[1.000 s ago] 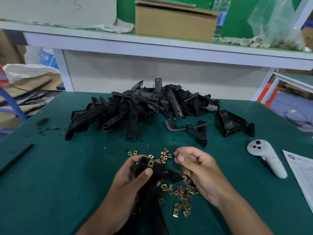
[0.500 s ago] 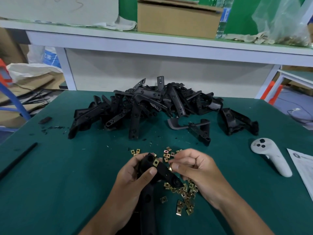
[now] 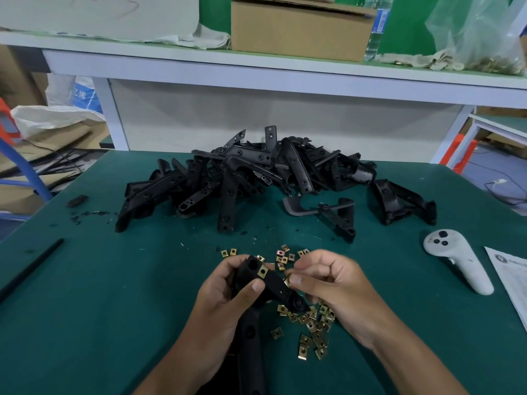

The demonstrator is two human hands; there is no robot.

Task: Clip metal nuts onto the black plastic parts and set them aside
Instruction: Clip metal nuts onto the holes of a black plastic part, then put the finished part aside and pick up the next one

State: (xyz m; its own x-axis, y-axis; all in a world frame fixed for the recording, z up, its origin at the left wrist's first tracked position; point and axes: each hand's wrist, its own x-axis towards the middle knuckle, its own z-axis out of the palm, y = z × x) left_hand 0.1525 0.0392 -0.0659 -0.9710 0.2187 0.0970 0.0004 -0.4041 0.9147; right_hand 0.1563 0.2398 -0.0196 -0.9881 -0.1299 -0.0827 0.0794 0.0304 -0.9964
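Our left hand (image 3: 225, 297) gripping the angled black plastic bracket (image 3: 268, 283), our right hand (image 3: 328, 283) pinching a small brass-coloured square metal nut (image 3: 288, 280) at the bracket's right edge, open green table mat (image 3: 85, 309) left of the bracket

Black part (image 3: 271, 283) in left hand (image 3: 225, 297)

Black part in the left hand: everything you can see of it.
The black plastic part is matte, angled, with round holes and a long leg running down toward the camera. One brass-coloured nut is already clipped near its top. The left hand grips it above the table; the right hand pinches a second nut at its edge.
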